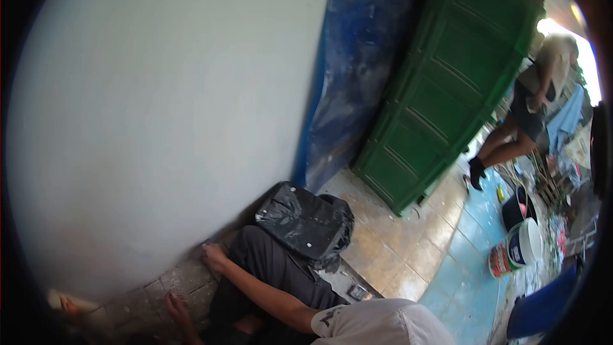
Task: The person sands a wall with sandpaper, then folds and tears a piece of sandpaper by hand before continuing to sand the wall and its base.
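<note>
My right hand (pixel 214 257) reaches down at the foot of the white wall, beside my bent knee in dark trousers (pixel 274 268). Its fingers look closed; whatever they may hold is too small and dark to make out. Lower and to the left, over the dull floor tiles (pixel 137 303), is my left hand (pixel 178 308). The fingers of that hand are loosely apart, and nothing shows in them. Just beyond my knee a black plastic bag (pixel 303 220) rests by the wall, with pale specks on it.
The white wall (pixel 172 102) fills the left side. A blue sheet (pixel 354 57) and a large green panelled cabinet (pixel 447 83) stand past the bag. Farther right are a white bucket (pixel 527 243), a black bucket (pixel 513 211), a blue container (pixel 543 303) and another person (pixel 530 102).
</note>
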`<action>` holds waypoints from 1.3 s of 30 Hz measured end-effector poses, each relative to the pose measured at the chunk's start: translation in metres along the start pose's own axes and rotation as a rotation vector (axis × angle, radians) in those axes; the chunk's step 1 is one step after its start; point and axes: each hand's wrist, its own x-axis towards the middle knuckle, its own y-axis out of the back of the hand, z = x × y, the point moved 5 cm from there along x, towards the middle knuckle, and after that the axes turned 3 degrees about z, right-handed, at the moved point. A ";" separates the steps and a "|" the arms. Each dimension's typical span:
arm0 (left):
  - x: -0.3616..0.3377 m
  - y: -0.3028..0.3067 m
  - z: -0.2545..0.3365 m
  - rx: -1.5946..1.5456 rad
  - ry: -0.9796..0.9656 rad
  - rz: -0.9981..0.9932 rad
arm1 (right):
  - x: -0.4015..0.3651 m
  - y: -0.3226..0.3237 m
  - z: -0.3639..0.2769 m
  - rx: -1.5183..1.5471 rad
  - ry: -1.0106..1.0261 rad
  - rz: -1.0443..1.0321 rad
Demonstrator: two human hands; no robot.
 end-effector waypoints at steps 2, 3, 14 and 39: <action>-0.007 0.000 -0.004 0.046 0.090 0.078 | -0.009 -0.009 -0.010 0.000 0.021 -0.165; -0.016 -0.001 0.013 0.053 0.065 0.067 | 0.004 -0.002 -0.003 0.038 0.017 -0.198; -0.020 -0.005 0.052 -0.026 0.038 0.044 | -0.034 -0.016 -0.034 0.034 -0.074 -0.116; -0.014 -0.006 0.052 -0.008 -0.008 0.008 | -0.037 -0.026 -0.042 -0.043 -0.115 -0.288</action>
